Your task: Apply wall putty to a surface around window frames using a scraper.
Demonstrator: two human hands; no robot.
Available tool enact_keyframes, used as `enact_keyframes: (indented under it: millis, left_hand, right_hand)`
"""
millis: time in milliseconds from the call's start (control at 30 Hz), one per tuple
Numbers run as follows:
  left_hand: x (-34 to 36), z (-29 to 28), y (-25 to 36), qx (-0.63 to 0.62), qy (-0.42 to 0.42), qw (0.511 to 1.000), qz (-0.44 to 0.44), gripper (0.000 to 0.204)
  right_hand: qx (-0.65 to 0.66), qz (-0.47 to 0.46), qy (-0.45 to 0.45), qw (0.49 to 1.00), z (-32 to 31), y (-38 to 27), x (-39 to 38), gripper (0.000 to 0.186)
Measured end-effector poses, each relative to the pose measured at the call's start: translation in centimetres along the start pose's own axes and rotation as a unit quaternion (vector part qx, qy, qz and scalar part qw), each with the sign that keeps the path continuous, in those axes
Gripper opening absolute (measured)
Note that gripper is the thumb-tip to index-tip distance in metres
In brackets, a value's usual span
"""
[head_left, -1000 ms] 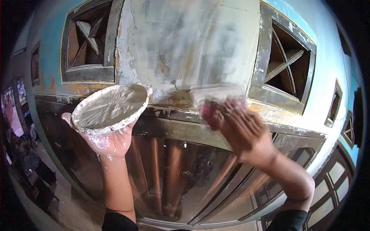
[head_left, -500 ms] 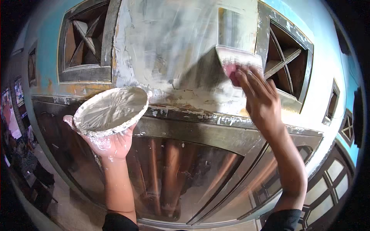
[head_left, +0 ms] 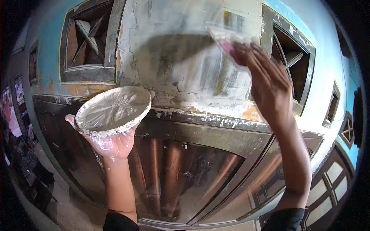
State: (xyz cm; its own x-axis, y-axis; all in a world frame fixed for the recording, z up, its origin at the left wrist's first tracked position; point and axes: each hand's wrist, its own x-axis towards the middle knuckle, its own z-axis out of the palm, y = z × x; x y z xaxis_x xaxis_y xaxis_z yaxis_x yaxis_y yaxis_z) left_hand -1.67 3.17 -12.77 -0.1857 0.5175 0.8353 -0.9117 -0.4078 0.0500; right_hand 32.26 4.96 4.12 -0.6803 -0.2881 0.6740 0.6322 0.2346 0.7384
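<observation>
My left hand (head_left: 111, 144) is wrapped round a shallow round bowl (head_left: 79, 122) from beneath, fingers and thumb at its crusted rim. Pale grey wall putty (head_left: 115, 109) fills the bowl, its surface streaked and ridged. White smears cover my left palm and wrist. In my right hand (head_left: 266, 73) is a wide, flat putty spreader (head_left: 227, 40), reddish near my fingers and coated pale toward its blade, a little blurred by motion. It is raised in front of the patchy, putty-streaked wall panel (head_left: 185, 69), casting a dark shadow there; whether its edge touches, I cannot tell.
Wooden vent frames with crossed slats flank the panel, one at left (head_left: 88, 42) and one at right (head_left: 295, 61). Below runs a paint-spattered wooden ledge (head_left: 208, 121) over dark glazed panels (head_left: 185, 177). A paned door (head_left: 327, 188) stands at the lower right.
My right hand has tilted the spreader and shifted it up and slightly left. Fresh streaks show on the panel where it was. My left hand and the bowl have barely moved.
</observation>
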Motion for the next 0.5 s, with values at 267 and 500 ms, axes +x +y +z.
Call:
enact_keyframes:
  millis: [267, 500]
  left_hand:
    - [0.2, -0.9, -0.3, -0.06, -0.05, 0.997, 0.012, 0.106]
    - [0.9, 2.7, -1.8, 0.044, 0.179, 0.979, 0.085, 0.106]
  right_hand:
    - [-0.09, 0.034, -0.053, 0.994, 6.1, 0.1, -1.3, 0.054]
    - [0.033, 0.011, -0.214, 0.976, -0.2, -9.2, -9.4, 0.049]
